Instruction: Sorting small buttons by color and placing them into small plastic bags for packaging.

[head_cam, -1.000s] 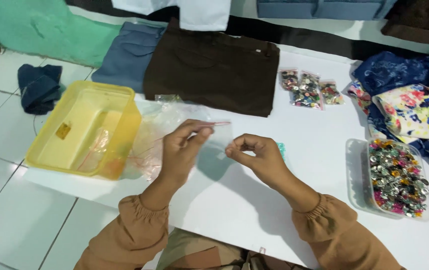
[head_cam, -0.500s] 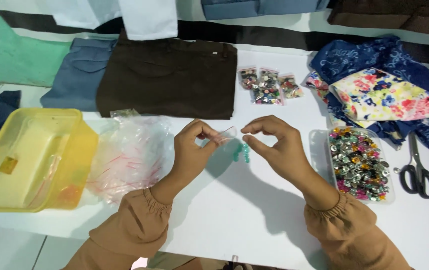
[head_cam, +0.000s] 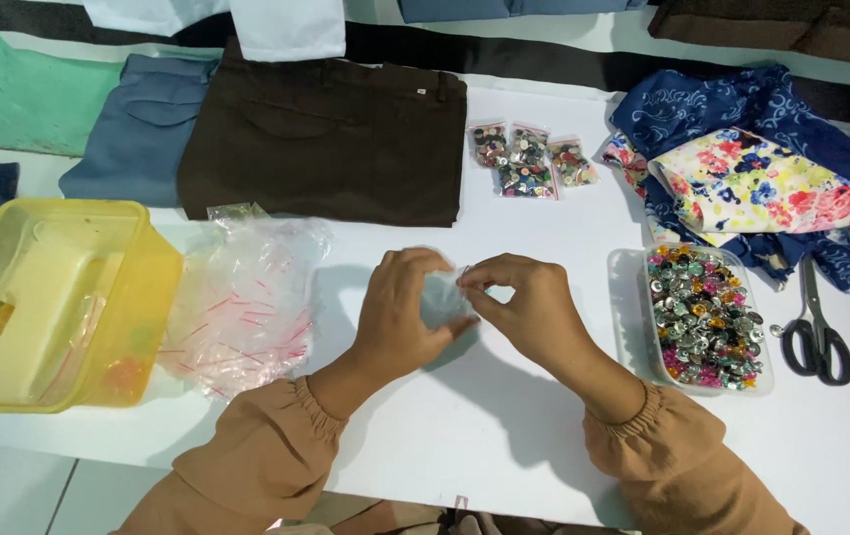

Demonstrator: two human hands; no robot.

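My left hand (head_cam: 400, 317) and my right hand (head_cam: 529, 307) meet over the middle of the white table (head_cam: 464, 436). Between their fingertips they pinch a small clear plastic zip bag (head_cam: 442, 297), each hand on one side of its top edge. What is inside the bag is hidden by my fingers. A pile of empty clear bags with red strips (head_cam: 241, 302) lies to the left of my left hand. A clear tray of mixed shiny buttons (head_cam: 704, 317) sits just right of my right hand.
A yellow plastic tub (head_cam: 48, 297) stands at the left edge. Folded brown trousers (head_cam: 331, 139) and blue trousers (head_cam: 142, 129) lie at the back, with three small filled bags of buttons (head_cam: 529, 160). Patterned fabrics (head_cam: 752, 178) and black scissors (head_cam: 816, 327) are at right.
The view has shifted so the table's right side shows more. My hands have drawn closer together on the small bag, and the green bit seen beside them earlier is out of sight.
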